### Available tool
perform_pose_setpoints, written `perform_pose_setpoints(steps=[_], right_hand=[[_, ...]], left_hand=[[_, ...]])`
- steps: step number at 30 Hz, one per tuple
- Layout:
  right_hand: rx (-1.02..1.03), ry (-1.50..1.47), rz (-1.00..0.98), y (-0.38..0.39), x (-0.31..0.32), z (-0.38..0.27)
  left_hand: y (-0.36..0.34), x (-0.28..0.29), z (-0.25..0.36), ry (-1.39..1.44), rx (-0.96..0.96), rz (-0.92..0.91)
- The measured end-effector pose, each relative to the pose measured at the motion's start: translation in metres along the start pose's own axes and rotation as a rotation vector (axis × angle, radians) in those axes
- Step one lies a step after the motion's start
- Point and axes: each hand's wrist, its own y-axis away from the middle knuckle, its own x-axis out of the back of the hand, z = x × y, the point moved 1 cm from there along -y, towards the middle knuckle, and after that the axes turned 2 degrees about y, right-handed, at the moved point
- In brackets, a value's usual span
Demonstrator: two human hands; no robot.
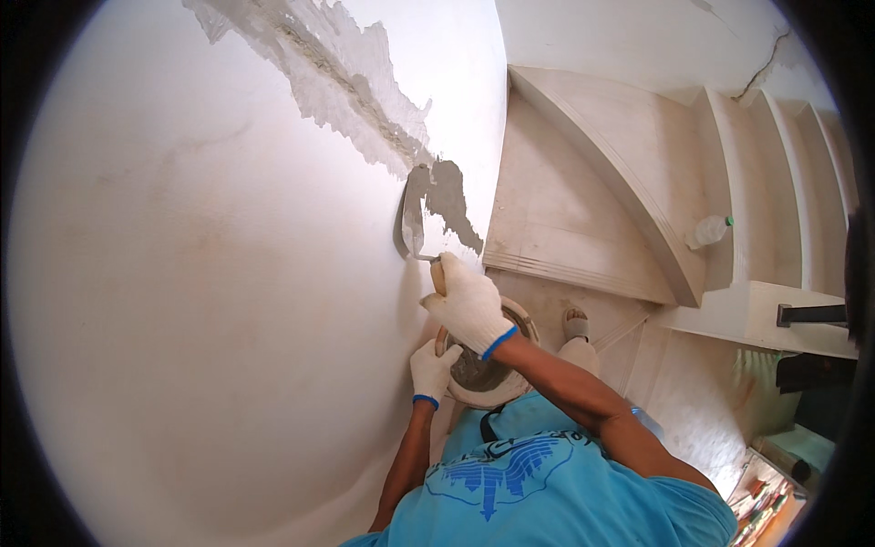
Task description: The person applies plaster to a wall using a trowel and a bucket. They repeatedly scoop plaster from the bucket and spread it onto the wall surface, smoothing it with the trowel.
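My right hand [467, 304], in a white glove with blue cuff, grips a trowel [414, 215] by its handle, its grey-smeared blade against the white wall [219, 283]. Beside the blade is a darker patch of grey plaster [453, 196], at the lower end of a long, ragged grey band [337, 82] with a rough groove along it. Below, my left hand [432, 369], also gloved, holds the rim of a round bucket [485, 397] containing grey mix. The bucket is close to my body, partly hidden by my right hand and arm.
Pale winding stairs [766, 191] rise on the right, with a plastic bottle [709, 231] on a step and a black rail [811, 314] below. A crack [758, 71] runs in the far wall. My sandalled foot [575, 324] shows past the bucket. Assorted items [756, 497] lie at lower right.
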Motion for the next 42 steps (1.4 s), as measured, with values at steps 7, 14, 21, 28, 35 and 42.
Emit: perform_pose_setpoints(steps=[7, 14, 21, 28, 35, 42], right_hand=[[-0.019, -0.096, 0.054, 0.006, 0.017, 0.024], [-0.012, -0.059, 0.12, -0.038, -0.006, 0.043], [0.063, -0.033, 0.113, -0.023, -0.007, 0.007], [0.064, -0.207, 0.154, 0.005, 0.001, 0.017], [-0.117, -0.227, 0.139, -0.019, -0.019, 0.054], [-0.061, -0.081, 0.143, -0.034, -0.044, 0.039]], left_hand=[[0.005, -0.002, 0.012, -0.012, 0.02, 0.002], [0.006, 0.004, 0.005, -0.097, 0.014, 0.028], [0.008, 0.006, 0.0, 0.011, 0.039, 0.025], [-0.003, 0.002, -0.004, -0.014, 0.024, 0.021], [-0.005, -0.002, 0.002, -0.053, 0.003, 0.025], [-0.004, 0.002, -0.006, -0.073, 0.031, 0.008]])
